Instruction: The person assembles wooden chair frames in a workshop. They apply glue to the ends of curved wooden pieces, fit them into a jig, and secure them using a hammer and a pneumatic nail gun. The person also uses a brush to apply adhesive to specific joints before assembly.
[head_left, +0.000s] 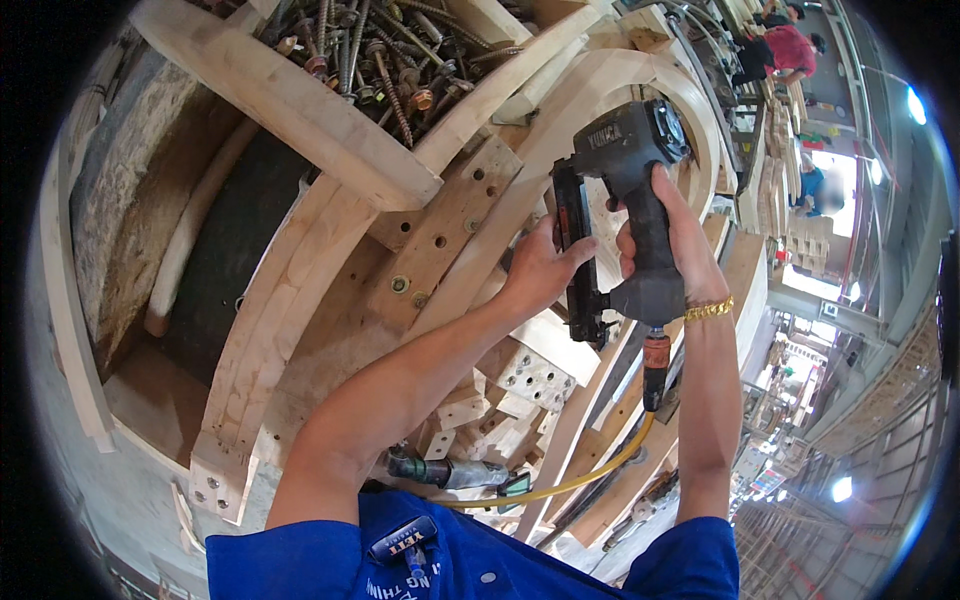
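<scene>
While the right grip is wrapped firmly around the handle of a black pneumatic nail gun, raised over pale wooden pieces, the left grip grasps its long black magazine, so the step in hand looks like handling or checking that magazine. Any next move seems to call for a steady two-handed hold and slack in the thin yellow air hose, which curves near a silver-and-black hand tool and could snag. Beyond the left grip, a drilled wooden block and an open pale wooden box of long metal screws limit the room.
</scene>
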